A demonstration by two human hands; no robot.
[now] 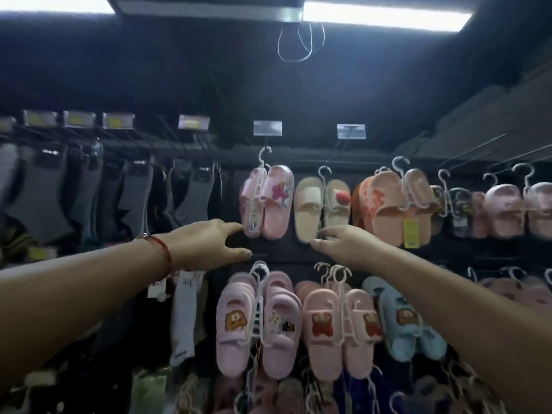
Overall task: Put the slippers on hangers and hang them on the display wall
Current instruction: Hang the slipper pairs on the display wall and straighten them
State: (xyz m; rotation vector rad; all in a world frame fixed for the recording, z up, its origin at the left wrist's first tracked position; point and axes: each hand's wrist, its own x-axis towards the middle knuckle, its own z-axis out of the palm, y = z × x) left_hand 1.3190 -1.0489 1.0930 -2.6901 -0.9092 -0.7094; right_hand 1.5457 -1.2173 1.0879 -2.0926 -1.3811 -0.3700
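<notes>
Two hands, left hand (209, 239) and right hand (348, 245), grips loose, pink slipper pair (267, 201) hung

Pink cartoon-print slippers (266, 201) hang on a white hanger (263, 180); cream slippers (321, 206) right; grey socks (131, 198) left.

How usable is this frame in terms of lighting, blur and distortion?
Head view: two ceiling light panels blow out to white while the wall above the display stays near black; wide-angle bowing curves the forearms; the pink slippers near the left hand read fairly sharp, but the sock racks and right-edge slippers smear.
</notes>
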